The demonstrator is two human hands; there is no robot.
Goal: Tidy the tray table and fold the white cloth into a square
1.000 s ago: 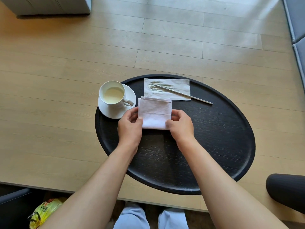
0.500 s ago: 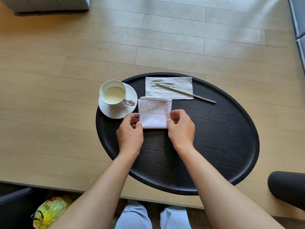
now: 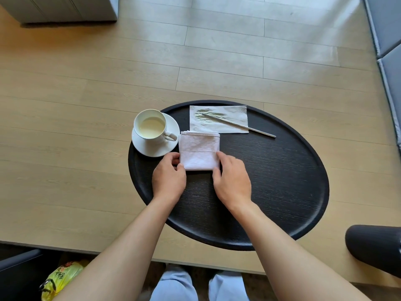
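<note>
The white cloth (image 3: 198, 149) lies folded into a small square on the round black tray table (image 3: 282, 181), just right of the saucer. My left hand (image 3: 169, 177) rests at the cloth's near left corner, fingertips touching its edge. At the near right corner sits my right hand (image 3: 232, 181), fingers curled against that side. Both hands lie flat on the tray top, pressing the cloth's edges rather than lifting it.
A white cup (image 3: 152, 127) of pale liquid stands on a saucer (image 3: 155, 146) at the tray's left rim. Behind the cloth, a stained paper napkin (image 3: 230, 118) carries a thin metal stick (image 3: 256, 129). A yellow bag (image 3: 60, 281) lies below on the left; a dark cushion (image 3: 375, 246) on the right.
Both hands have slid back toward me along the cloth's sides, from its middle to its near corners. The cloth stays in place.
</note>
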